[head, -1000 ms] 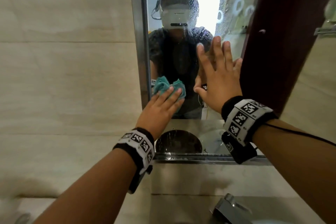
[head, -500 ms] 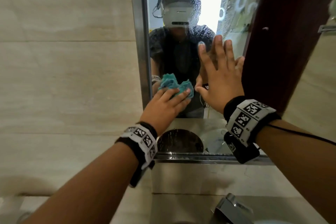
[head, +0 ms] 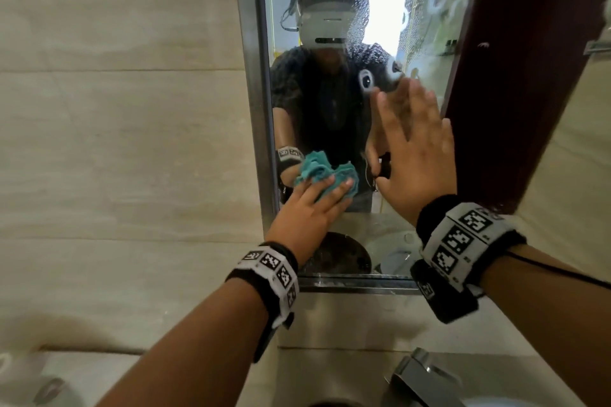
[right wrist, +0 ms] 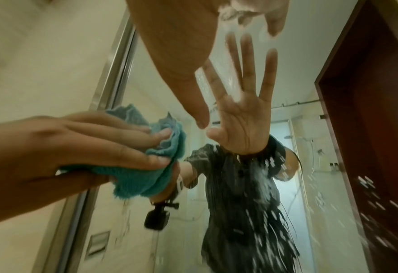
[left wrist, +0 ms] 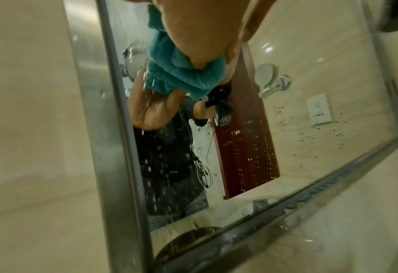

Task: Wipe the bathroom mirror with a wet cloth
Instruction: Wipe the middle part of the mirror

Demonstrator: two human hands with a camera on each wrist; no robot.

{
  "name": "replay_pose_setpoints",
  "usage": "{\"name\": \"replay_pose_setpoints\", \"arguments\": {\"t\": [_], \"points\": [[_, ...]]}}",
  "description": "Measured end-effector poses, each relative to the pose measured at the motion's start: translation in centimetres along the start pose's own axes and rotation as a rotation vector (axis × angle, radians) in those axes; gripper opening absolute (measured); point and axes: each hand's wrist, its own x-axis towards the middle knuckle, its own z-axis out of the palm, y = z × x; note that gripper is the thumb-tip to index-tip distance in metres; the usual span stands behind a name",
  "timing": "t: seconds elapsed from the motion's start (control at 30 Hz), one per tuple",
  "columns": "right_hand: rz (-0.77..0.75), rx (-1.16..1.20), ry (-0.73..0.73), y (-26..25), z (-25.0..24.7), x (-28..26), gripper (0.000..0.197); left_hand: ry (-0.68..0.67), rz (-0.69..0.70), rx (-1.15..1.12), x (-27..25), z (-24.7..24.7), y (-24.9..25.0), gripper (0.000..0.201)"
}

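My left hand [head: 307, 208] grips a crumpled teal cloth [head: 317, 168] and presses it to the lower left of the mirror [head: 429, 43], close to its steel frame [head: 254, 76]. In the right wrist view the left hand [right wrist: 76, 147] has its fingers curled over the cloth [right wrist: 146, 177] and the thumb beneath. The left wrist view shows the cloth [left wrist: 177, 73] bunched under the palm against the glass [left wrist: 310, 110]. My right hand [head: 416, 149] is flat with fingers spread, at the glass to the right of the cloth, holding nothing. Droplets and round smears speckle the mirror.
Beige tiled wall [head: 115, 142] lies left of the mirror frame. A stone ledge [head: 347, 317] runs under the mirror, with a chrome faucet [head: 420, 377] below at the right. The mirror reflects a dark red door [head: 529, 59].
The left hand has slid the cloth a little right and down across the glass. The right hand has shifted slightly right, uncovering two round smears.
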Motion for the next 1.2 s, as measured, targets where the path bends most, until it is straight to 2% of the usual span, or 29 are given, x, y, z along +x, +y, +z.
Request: {"name": "replay_pose_setpoints", "arguments": {"t": [0.07,0.13,0.2,0.27,0.3,0.37,0.4,0.43,0.47,0.53,0.57,0.6,0.67,0.7,0.77,0.83,0.9,1.0,1.07,1.13,1.2], "points": [[-0.015,-0.039,-0.042,0.1,0.1,-1.0,0.105,0.022,0.021,-0.001,-0.3,-0.6,-0.7,0.061],[-0.026,-0.045,-0.137,-0.3,0.3,-0.8,0.115,0.172,0.048,0.017,0.3,-2.0,-2.6,0.063],[0.006,-0.020,-0.193,-1.0,0.9,-0.1,0.121,0.375,-0.090,-0.051,1.5,-3.9,-5.0,0.065],[0.048,-0.016,-0.176,-1.9,1.6,0.0,0.121,0.472,-0.240,-0.148,2.7,-5.7,-6.6,0.064],[0.061,-0.028,-0.156,-2.1,1.9,-0.1,0.120,0.500,-0.279,-0.192,3.0,-6.1,-6.7,0.062],[0.065,-0.035,-0.126,-2.0,2.5,-0.2,0.119,0.550,-0.262,-0.172,3.0,-4.6,-5.6,0.063],[0.053,-0.031,-0.113,-1.8,2.6,-0.1,0.119,0.536,-0.211,-0.135,2.4,-2.9,-4.6,0.067],[0.041,-0.031,-0.101,-1.6,2.7,-0.1,0.119,0.440,-0.141,-0.097,1.4,-1.4,-3.3,0.071],[0.032,-0.036,-0.095,-1.5,2.7,-0.1,0.119,0.290,-0.077,-0.064,0.3,-0.2,-1.9,0.073],[0.028,-0.052,-0.098,-1.4,2.8,-0.2,0.120,-0.018,-0.037,-0.001,-1.5,1.4,-0.2,0.068],[0.028,-0.058,-0.100,-1.3,2.8,-0.3,0.122,-0.064,-0.023,0.029,-1.8,1.7,-0.2,0.066],[0.028,-0.057,-0.098,-1.4,2.9,-0.3,0.123,-0.027,-0.003,0.036,-1.7,1.3,-0.7,0.066],[0.020,-0.055,-0.091,-1.4,2.8,-0.4,0.123,0.130,0.055,0.077,-0.8,-0.3,-2.6,0.072],[0.020,-0.055,-0.086,-1.5,2.8,-0.4,0.124,0.256,0.022,0.086,0.0,-1.3,-3.8,0.073],[0.027,-0.059,-0.084,-1.5,2.8,-0.5,0.126,0.502,-0.122,-0.033,2.1,-3.2,-6.2,0.064],[0.024,-0.066,-0.077,-1.5,2.7,-0.5,0.127,0.617,-0.256,-0.122,3.3,-4.5,-6.8,0.051],[0.019,-0.073,-0.072,-1.5,2.7,-0.6,0.126,0.589,-0.241,-0.072,3.2,-3.4,-5.8,0.051],[0.016,-0.080,-0.071,-1.5,2.7,-0.5,0.122,0.464,0.011,0.054,0.1,2.1,-3.3,0.048],[0.016,-0.086,-0.088,-1.4,2.6,-0.5,0.124,0.341,0.094,0.115,-2.0,3.9,-2.6,0.060],[0.015,-0.087,-0.106,-1.4,2.6,-0.4,0.125,0.280,0.123,0.105,-2.3,2.7,-3.1,0.073],[0.012,-0.074,-0.108,-1.4,2.6,-0.5,0.125,0.335,0.077,0.152,-1.0,0.0,-4.7,0.077]]}}
